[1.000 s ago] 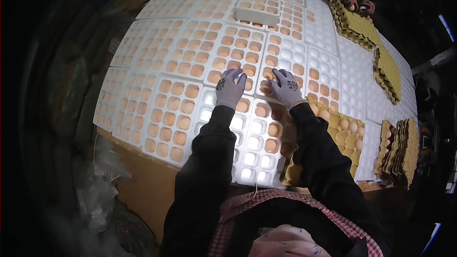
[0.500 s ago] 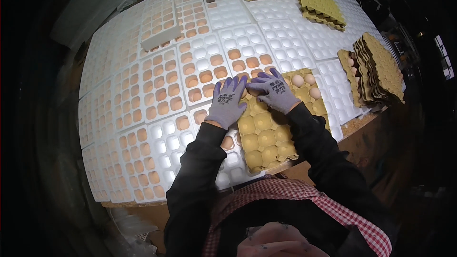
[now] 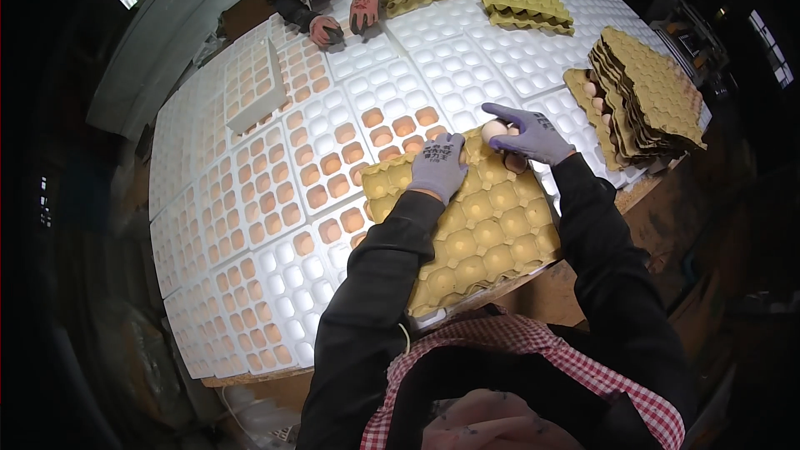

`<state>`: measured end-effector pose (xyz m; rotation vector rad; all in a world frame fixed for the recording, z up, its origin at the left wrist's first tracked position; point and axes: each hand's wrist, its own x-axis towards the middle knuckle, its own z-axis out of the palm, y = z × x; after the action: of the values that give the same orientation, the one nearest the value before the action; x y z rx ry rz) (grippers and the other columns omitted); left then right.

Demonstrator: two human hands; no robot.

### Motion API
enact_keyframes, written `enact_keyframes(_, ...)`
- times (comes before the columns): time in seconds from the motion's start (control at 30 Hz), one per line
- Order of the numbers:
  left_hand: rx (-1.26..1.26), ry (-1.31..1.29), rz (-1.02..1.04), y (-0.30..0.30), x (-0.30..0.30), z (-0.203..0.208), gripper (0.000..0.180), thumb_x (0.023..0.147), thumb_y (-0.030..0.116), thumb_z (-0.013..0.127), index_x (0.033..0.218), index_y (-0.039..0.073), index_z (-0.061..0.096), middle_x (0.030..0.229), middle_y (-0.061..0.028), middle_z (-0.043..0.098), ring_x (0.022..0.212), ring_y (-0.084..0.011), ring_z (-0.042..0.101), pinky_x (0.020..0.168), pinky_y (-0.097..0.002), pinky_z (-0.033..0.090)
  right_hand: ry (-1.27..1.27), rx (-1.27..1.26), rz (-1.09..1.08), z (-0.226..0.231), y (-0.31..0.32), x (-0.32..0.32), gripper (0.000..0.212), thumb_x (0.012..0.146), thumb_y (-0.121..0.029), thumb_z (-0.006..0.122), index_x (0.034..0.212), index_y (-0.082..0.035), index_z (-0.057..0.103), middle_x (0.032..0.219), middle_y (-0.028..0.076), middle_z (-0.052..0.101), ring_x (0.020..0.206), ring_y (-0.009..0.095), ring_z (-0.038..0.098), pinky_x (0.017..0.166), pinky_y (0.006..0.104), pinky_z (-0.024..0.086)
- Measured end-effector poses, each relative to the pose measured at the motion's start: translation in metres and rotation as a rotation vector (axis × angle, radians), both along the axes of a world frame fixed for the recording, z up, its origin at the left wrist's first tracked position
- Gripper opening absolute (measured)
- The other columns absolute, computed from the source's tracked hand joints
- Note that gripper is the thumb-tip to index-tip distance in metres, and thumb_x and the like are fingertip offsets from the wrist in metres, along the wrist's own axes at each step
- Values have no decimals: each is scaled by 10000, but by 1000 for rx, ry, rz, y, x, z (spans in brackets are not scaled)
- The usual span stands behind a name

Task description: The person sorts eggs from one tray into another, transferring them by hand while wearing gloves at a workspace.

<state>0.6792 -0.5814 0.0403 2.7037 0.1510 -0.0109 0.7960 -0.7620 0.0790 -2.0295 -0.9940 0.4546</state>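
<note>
A yellow-brown pulp egg tray (image 3: pixel 471 242) lies tilted across the near edge of the white foam trays, most of its visible cups bare. My left hand (image 3: pixel 438 170), in a grey and purple glove, rests at its far side with fingers bent; whatever is under them is hidden. At the tray's far right corner, my right hand (image 3: pixel 537 137), gloved alike, grips a pale egg (image 3: pixel 493 131) between thumb and fingers, its index finger stretched past it. Another egg (image 3: pixel 515 162) shows just below that hand. Brown eggs (image 3: pixel 403 126) sit in foam cups beyond my left hand.
White foam trays (image 3: pixel 287 271) cover the table, many cups holding eggs. A loose foam tray (image 3: pixel 254 87) lies on top at left. Pulp trays stand in a tall stack (image 3: pixel 646 96) at right and a low stack (image 3: pixel 523 0) behind. Across the table, another person's gloved hands (image 3: pixel 343 23) work.
My right hand has moved right to the tray's corner and taken hold of an egg. The left has also shifted right. Both of the other person's hands now show; the view has shifted.
</note>
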Motion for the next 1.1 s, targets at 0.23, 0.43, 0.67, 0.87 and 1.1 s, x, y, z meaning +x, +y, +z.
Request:
enact_keyframes(0.23,-119,-203,29,-27,-6,33,336,887,260,520,1213,278,599,1221,-118,521,987,-289,593,833,-390,495,-245,-453,-225,8,-42,23,512,837,-545,569,988,-73,700,988,117,632,898,199,595,626,337,492)
enact_keyframes(0.43,125,-151,50,-68,12,40,272,818,359,640,1031,191,664,1164,-101,493,1011,-298,496,762,-387,494,-461,-716,-309,4,5,20,666,775,-676,505,853,-47,707,927,142,597,852,266,606,743,357,478)
enact_keyframes(0.67,322,-23,-27,-109,35,28,305,793,281,629,1048,116,660,1143,-101,489,1058,-326,441,677,-368,478,127,245,-367,71,-10,-5,406,864,-336,673,1074,9,636,1218,49,489,843,97,563,673,233,482)
enact_keyframes(0.87,-169,-303,469,12,-146,47,475,764,331,696,1198,180,573,1299,-156,402,1124,-361,410,934,-460,414,90,238,100,77,81,-94,464,720,-245,772,1117,-41,646,1322,119,441,1082,216,559,885,318,467)
enact_keyframes(1.1,223,-20,945,88,-267,-37,410,772,256,669,1155,142,580,1229,-152,446,997,-337,477,849,-422,426,-650,-483,609,-28,213,-210,332,760,-390,668,1014,-178,639,1155,105,491,985,316,579,792,409,499)
